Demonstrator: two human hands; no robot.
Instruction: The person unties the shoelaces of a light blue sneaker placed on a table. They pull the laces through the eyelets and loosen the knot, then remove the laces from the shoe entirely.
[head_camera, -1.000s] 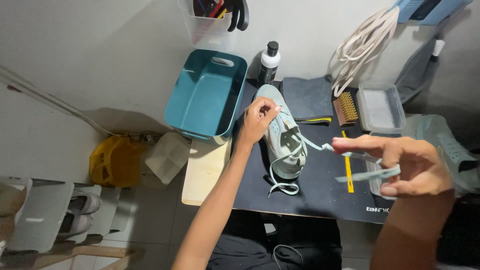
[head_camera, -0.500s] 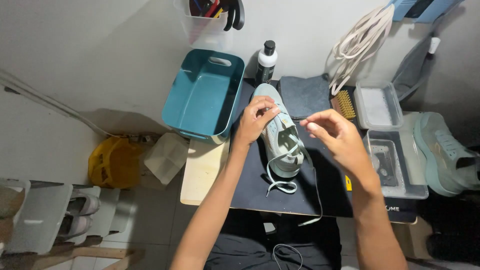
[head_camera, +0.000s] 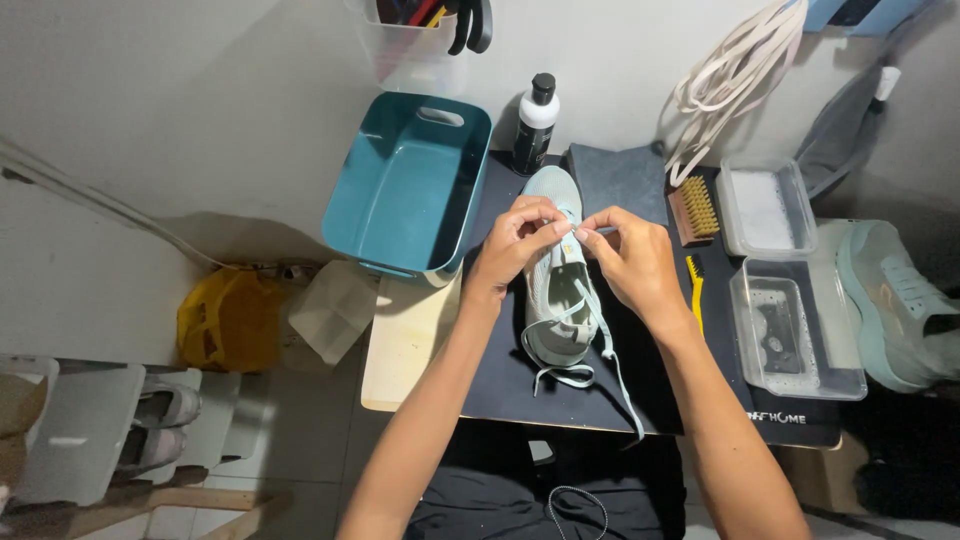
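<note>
While fingers (head_camera: 558, 228) pinch lace (head_camera: 585, 232), shoe (head_camera: 556, 300) below

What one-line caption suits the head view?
Both hands, left and right, pinch a lace on a pale green sneaker.

place: home shoe-cleaning corner | signs: brush (head_camera: 694, 207), cleaner bottle (head_camera: 535, 123), teal basin (head_camera: 405, 190), sneakers (head_camera: 556, 270) lay about

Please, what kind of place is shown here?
Probably a small shoe-cleaning workstation: a pale green sneaker lies on a dark mat, with a brush and a teal basin nearby.
</note>
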